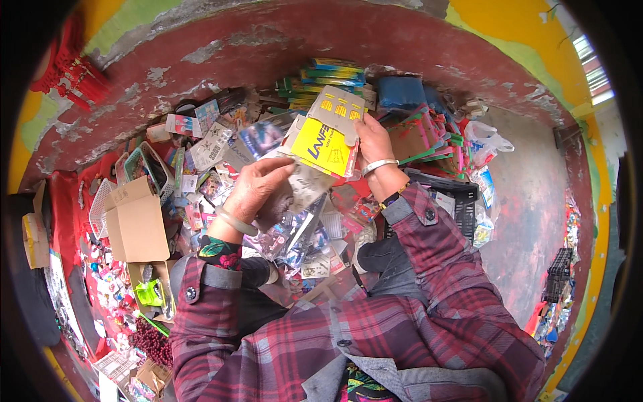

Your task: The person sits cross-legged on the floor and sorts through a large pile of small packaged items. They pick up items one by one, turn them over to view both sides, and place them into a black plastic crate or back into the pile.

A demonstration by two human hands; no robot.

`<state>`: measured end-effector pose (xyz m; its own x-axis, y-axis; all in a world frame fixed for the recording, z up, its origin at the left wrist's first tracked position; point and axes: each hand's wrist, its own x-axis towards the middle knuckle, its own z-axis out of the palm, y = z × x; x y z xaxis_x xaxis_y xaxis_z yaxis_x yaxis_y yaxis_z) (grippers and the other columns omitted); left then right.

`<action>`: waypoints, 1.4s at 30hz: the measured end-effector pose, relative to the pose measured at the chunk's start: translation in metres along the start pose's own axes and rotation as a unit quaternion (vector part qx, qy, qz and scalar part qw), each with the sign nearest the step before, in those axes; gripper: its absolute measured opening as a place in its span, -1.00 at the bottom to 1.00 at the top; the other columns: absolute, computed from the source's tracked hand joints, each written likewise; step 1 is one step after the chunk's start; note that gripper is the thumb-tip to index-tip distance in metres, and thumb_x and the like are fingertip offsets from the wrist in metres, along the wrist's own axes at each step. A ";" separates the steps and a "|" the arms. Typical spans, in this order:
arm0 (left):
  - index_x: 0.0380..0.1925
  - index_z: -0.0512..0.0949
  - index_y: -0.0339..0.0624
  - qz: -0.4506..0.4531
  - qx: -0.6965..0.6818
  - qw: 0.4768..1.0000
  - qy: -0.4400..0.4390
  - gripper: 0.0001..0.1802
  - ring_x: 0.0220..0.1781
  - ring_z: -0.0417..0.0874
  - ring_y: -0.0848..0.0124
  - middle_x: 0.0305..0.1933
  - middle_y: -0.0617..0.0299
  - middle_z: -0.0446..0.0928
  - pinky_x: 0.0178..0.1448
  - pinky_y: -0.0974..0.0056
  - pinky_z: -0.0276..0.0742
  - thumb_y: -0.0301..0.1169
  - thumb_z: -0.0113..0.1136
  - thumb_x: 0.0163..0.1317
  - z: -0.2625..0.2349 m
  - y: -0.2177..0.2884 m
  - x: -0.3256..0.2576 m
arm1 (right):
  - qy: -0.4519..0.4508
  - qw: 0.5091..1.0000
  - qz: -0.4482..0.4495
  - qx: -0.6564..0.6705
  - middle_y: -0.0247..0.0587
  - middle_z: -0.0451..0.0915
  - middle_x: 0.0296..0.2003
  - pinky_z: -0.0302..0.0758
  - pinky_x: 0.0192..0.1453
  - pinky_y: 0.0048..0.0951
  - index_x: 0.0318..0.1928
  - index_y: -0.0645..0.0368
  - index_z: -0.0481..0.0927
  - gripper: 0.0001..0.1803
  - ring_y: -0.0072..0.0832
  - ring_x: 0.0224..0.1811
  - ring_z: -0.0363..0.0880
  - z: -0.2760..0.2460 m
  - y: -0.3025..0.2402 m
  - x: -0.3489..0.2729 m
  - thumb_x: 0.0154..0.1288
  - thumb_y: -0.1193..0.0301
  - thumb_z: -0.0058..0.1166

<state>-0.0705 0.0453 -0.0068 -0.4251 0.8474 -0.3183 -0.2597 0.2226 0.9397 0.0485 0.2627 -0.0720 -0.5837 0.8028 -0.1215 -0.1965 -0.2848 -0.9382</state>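
Observation:
My right hand grips a fan of flat card-backed packages, the front one bright yellow, a grey one with yellow tabs behind it. My left hand pinches a clear plastic-wrapped packet just below the yellow card. Both wrists wear a pale bangle. Plaid red sleeves come up from the lower edge. Under the hands lies a heap of small packaged goods.
An open cardboard box stands at the left beside a wire basket. A stack of coloured card packs and a blue bundle lie at the back. A black crate sits at the right, a painted wall behind.

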 end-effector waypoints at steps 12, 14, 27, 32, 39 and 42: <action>-0.14 0.50 -0.38 0.039 -0.055 0.997 -0.039 -0.70 -0.30 0.52 0.58 -0.24 0.26 0.56 -0.22 0.50 0.44 -0.44 0.17 0.14 0.008 0.004 0.005 | -0.102 0.953 0.208 0.194 -0.14 0.52 -0.17 0.47 -0.08 -0.39 0.01 0.35 0.38 -0.70 -0.39 -0.19 0.54 0.021 -0.006 -0.017 0.31 0.47 -0.18; -0.14 0.50 -0.37 0.055 -0.034 0.996 -0.056 -0.71 -0.31 0.51 0.59 -0.25 0.28 0.56 -0.22 0.50 0.42 -0.44 0.13 0.15 0.010 0.008 0.004 | -0.087 0.965 0.181 0.170 -0.13 0.53 -0.18 0.49 -0.10 -0.36 -0.02 0.35 0.39 -0.72 -0.37 -0.20 0.55 0.025 -0.007 -0.021 0.31 0.47 -0.19; -0.27 0.54 -0.40 0.105 0.059 0.988 0.094 -0.75 -0.34 0.46 0.57 -0.36 0.27 0.57 -0.24 0.41 0.42 -0.38 0.11 0.19 0.004 -0.017 0.019 | -0.185 0.797 -0.247 -0.520 0.14 0.44 -0.06 0.33 0.08 -0.30 0.06 0.36 0.38 -0.25 -0.09 0.03 0.39 0.031 -0.029 -0.019 0.11 -0.08 0.04; -0.33 0.56 -0.41 0.050 0.091 0.991 0.081 -0.76 -0.38 0.46 0.57 -0.42 0.25 0.57 -0.27 0.40 0.42 -0.38 0.13 0.16 0.000 -0.020 0.021 | -0.280 0.815 -0.220 -0.457 0.10 0.52 -0.19 0.41 -0.04 -0.31 -0.04 0.30 0.47 -0.42 -0.10 -0.11 0.49 0.047 -0.042 -0.046 0.08 0.06 0.08; -0.30 0.56 -0.40 0.064 0.133 0.989 0.032 -0.77 -0.36 0.47 0.54 -0.39 0.23 0.58 -0.23 0.36 0.43 -0.43 0.12 0.12 -0.008 -0.024 0.020 | -0.136 0.812 -0.270 -0.500 -0.05 0.56 -0.45 0.46 -0.35 -0.20 -0.31 0.12 0.59 -0.82 -0.08 -0.38 0.53 0.042 -0.056 -0.040 0.12 0.37 -0.04; -0.25 0.54 -0.41 0.055 0.089 0.994 -0.005 -0.76 -0.33 0.48 0.53 -0.32 0.22 0.57 -0.20 0.37 0.43 -0.44 0.11 0.13 -0.012 -0.017 0.015 | -0.120 0.785 -0.322 -0.515 -0.09 0.56 -0.45 0.46 -0.37 -0.21 -0.31 0.09 0.58 -0.83 -0.10 -0.40 0.53 0.041 -0.066 -0.039 0.11 0.38 -0.03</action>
<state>-0.0833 0.0484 -0.0296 -0.4329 0.8763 -0.2112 -0.0530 0.2092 0.9764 0.0524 0.2286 0.0076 -0.7804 0.4492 0.4349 0.1578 0.8146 -0.5581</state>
